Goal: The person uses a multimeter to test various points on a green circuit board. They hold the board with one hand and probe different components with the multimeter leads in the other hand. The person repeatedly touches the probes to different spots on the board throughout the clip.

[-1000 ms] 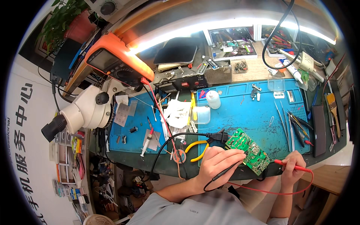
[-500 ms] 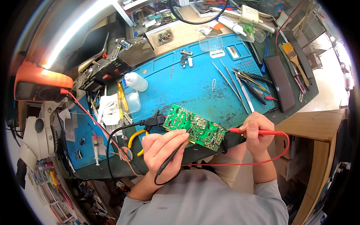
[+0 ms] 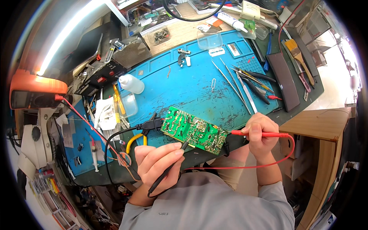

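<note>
A green circuit board [image 3: 184, 129] lies at the near edge of the blue work mat [image 3: 168, 90], solder joints facing up. My left hand [image 3: 159, 163] is closed around a black test probe [image 3: 164, 172], whose tip points at the board's near edge; whether it touches is too small to tell. In my right hand [image 3: 262, 132] is a red test probe [image 3: 243, 133], its tip at the board's right end. A black power plug [image 3: 153, 124] sits against the board's left end. The orange multimeter [image 3: 36, 90] stands at the far left, with a red lead plugged in.
Tweezers [image 3: 234, 86] and black-handled pliers [image 3: 257, 86] lie right of the mat's middle, beside a dark phone [image 3: 283, 82]. A white squeeze bottle [image 3: 131, 83] stands at the left. Yellow-handled pliers [image 3: 132, 143] rest near the power cord [image 3: 115, 134].
My left hand has drawn back toward me and slightly left, taking the black probe from the board's middle to its near edge. The right hand stays at the board's right end. The whole view has shifted slightly.
</note>
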Available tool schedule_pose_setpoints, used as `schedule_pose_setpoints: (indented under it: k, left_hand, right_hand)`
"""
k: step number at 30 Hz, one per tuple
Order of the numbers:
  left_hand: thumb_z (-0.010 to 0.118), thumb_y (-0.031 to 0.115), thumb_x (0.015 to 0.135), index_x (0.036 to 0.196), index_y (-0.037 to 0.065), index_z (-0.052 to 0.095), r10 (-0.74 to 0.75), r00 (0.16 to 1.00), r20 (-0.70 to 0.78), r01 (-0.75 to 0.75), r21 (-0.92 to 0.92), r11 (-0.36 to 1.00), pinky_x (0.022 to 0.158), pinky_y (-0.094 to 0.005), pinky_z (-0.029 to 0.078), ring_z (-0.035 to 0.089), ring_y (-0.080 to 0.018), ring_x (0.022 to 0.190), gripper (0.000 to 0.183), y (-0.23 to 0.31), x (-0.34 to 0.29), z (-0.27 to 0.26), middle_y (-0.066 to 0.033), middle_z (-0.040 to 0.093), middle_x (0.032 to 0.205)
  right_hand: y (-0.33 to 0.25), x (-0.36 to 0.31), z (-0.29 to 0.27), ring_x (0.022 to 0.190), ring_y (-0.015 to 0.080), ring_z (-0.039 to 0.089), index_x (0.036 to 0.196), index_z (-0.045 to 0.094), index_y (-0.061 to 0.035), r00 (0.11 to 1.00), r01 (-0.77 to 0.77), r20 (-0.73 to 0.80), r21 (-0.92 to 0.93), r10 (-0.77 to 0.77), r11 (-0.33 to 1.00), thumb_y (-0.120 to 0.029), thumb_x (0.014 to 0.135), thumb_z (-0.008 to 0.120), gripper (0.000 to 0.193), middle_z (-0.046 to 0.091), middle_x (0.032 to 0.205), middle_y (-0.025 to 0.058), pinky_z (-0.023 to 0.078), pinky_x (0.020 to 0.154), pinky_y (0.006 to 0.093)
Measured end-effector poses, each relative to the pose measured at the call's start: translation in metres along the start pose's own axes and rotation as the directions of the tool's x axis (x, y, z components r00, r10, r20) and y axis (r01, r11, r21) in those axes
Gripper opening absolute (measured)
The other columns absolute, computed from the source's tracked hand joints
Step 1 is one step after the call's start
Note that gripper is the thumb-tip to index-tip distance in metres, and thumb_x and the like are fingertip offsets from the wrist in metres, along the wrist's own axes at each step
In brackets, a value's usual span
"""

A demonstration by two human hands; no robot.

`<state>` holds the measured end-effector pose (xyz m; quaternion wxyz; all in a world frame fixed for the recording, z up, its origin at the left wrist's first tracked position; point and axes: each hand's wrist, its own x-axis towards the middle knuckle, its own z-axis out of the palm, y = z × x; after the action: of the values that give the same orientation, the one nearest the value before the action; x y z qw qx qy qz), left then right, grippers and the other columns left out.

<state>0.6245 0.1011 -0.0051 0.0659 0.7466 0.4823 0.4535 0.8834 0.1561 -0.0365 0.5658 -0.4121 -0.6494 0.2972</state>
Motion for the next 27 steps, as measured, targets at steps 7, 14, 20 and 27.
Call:
schedule_pose_setpoints:
  k: [7, 14, 20, 27]
  left_hand:
    - [0.068, 0.014, 0.082, 0.098, 0.014, 0.064, 0.118, 0.993, -0.016, -0.117, 0.054, 0.992, 0.070, -0.0354, 0.037, 0.050, -0.0210, 0.079, 0.016, -0.005, -0.015, -0.013, -0.0014, 0.068, 0.099]
    - [0.071, 0.012, 0.078, 0.098, 0.017, 0.069, 0.166, 0.976, -0.138, -0.172, -0.032, 0.985, 0.066, -0.0279, 0.034, 0.049, -0.0129, 0.074, 0.021, -0.009, -0.018, -0.011, 0.0046, 0.070, 0.099]
    - [0.064, 0.010, 0.078, 0.096, 0.015, 0.063, 0.130, 0.990, -0.060, -0.132, -0.021, 0.991, 0.071, -0.0319, 0.034, 0.047, -0.0177, 0.077, 0.019, -0.007, -0.015, -0.010, 0.0023, 0.066, 0.096]
    - [0.066, 0.005, 0.070, 0.094, 0.012, 0.066, 0.068, 0.990, -0.121, -0.071, -0.024, 0.997, 0.065, -0.0294, 0.037, 0.050, -0.0170, 0.070, 0.025, -0.008, -0.009, -0.007, -0.0005, 0.069, 0.093]
  right_hand:
    - [0.000, 0.000, -0.002, 0.052, 0.0140, 0.057, 0.065, 0.059, -0.0012, 1.000, -0.013, 0.013, -0.008, 0.013, 1.000, -0.003, 0.087, 0.056, 0.023, 0.062, 0.061, 0.0070, 0.047, 0.048, 0.0267]
    - [0.000, -0.002, -0.002, 0.051, 0.0142, 0.056, 0.065, 0.059, -0.0009, 1.000, -0.027, 0.002, -0.013, 0.027, 1.000, -0.005, 0.088, 0.055, 0.024, 0.061, 0.060, 0.0074, 0.045, 0.047, 0.0266]
    - [-0.001, -0.001, -0.002, 0.052, 0.0143, 0.056, 0.065, 0.058, -0.0012, 1.000, -0.028, 0.006, -0.026, 0.028, 0.999, -0.007, 0.090, 0.055, 0.025, 0.061, 0.062, 0.0083, 0.046, 0.048, 0.0265]
    - [-0.002, -0.003, -0.001, 0.053, 0.0139, 0.056, 0.065, 0.058, -0.0008, 0.998, -0.060, -0.005, -0.008, 0.060, 0.998, -0.006, 0.089, 0.054, 0.025, 0.061, 0.061, 0.0081, 0.045, 0.048, 0.0263]
